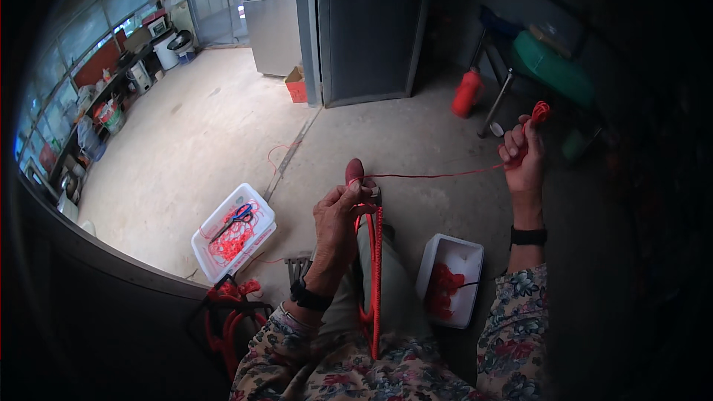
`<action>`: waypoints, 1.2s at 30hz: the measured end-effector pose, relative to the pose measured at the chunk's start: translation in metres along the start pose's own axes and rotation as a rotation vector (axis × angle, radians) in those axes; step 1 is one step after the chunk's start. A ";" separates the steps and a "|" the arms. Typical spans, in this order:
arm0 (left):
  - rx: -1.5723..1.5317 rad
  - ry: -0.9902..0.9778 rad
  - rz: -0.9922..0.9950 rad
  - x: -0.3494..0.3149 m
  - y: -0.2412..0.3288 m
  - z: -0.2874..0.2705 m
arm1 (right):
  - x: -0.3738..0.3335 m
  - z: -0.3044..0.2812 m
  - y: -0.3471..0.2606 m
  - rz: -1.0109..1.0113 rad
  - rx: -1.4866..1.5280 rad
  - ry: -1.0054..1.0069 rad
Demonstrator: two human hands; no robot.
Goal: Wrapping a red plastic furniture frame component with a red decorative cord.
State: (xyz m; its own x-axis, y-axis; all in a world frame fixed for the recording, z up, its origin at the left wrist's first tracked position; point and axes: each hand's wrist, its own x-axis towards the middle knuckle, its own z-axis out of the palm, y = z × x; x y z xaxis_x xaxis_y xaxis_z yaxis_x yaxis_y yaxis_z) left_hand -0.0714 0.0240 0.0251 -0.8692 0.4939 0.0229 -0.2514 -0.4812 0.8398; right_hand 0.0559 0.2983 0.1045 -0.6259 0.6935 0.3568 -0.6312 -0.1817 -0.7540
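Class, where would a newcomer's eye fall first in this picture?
A red cord stretches mid-picture from the left hand to the right hand, which grips a red bundle. At lower left, a white tray holds red strands and scissors. At upper right stands a red canister.

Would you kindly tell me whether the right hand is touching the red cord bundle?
Touching: the head view shows the right hand closed around the red cord bundle.
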 end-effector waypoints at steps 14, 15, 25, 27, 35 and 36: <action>0.216 -0.257 -0.208 0.003 -0.010 -0.015 | -0.077 0.061 0.096 0.075 -1.301 -0.813; 0.231 -0.207 -0.130 0.006 -0.013 -0.019 | -0.076 0.066 0.094 -0.038 -1.295 -0.815; 0.157 -0.137 0.202 0.003 0.006 -0.001 | -0.064 0.095 0.082 -0.196 -1.126 -0.792; 0.204 -0.201 0.254 0.004 0.013 0.002 | -0.062 0.091 0.084 -0.119 -1.067 -0.776; 0.174 -0.031 -0.024 -0.014 0.002 -0.013 | -0.043 0.087 0.028 0.309 -0.020 -0.439; 0.158 -0.115 -0.101 -0.018 -0.002 -0.011 | -0.044 0.083 0.015 0.318 -0.034 -0.405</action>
State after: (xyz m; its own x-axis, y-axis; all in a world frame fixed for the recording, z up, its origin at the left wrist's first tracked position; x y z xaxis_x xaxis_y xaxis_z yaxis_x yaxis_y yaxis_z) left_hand -0.0597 0.0085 0.0169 -0.7863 0.6177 -0.0115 -0.2572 -0.3103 0.9152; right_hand 0.0360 0.2069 0.1235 -0.9160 0.2803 0.2869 -0.3697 -0.3124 -0.8751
